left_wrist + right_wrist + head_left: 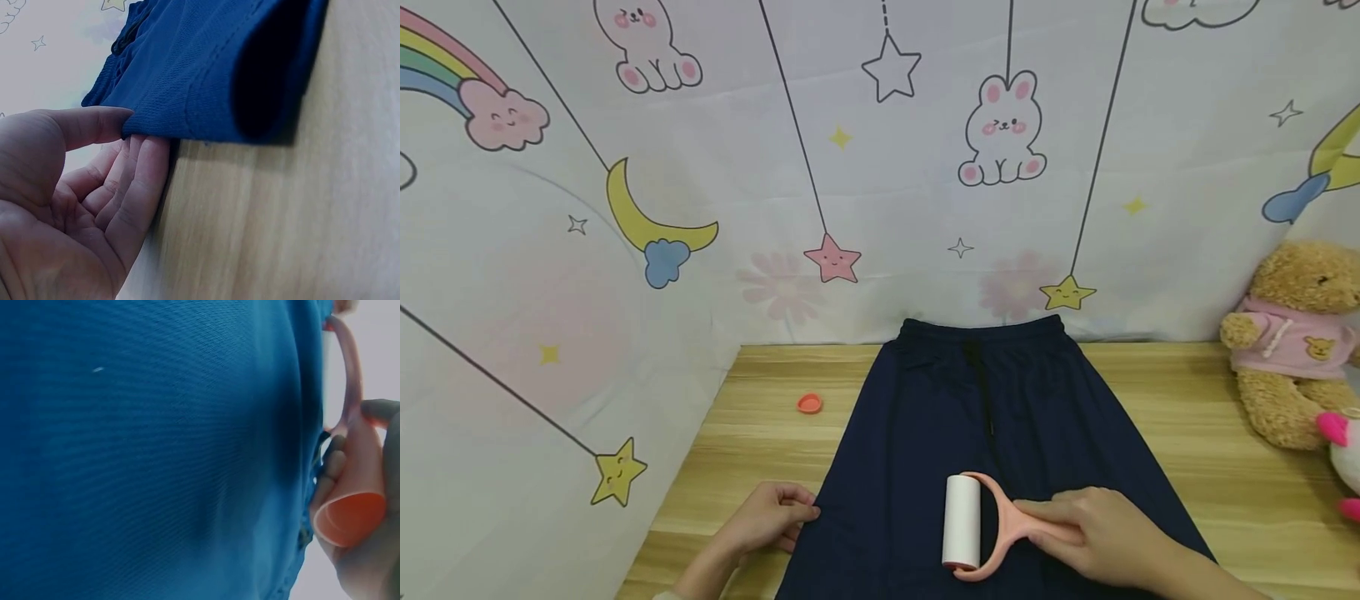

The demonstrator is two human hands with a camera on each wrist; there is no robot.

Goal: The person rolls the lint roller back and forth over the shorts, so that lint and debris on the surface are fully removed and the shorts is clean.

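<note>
Dark navy shorts (917, 417) with a black drawstring lie spread on the table, waistband toward the back wall. My left hand (771, 517) pinches their left side edge between thumb and fingers; in the left wrist view this hand (81, 187) is near an open leg hem (212, 94). My right hand (1097, 533) grips the pink handle of a lint roller (961, 521), its white roll over the middle of the shorts. The right wrist view shows the handle's hollow end (351, 519) and a tiny white speck (97, 369) on the blue fabric (156, 456).
A small orange-red cap-like piece (809, 404) lies on the wooden table (752, 375) left of the shorts. A teddy bear (1292, 358) in a pink hoodie sits at the right, beside a partly visible white-and-pink plush (1347, 458). A printed cloth backdrop (910, 200) stands behind.
</note>
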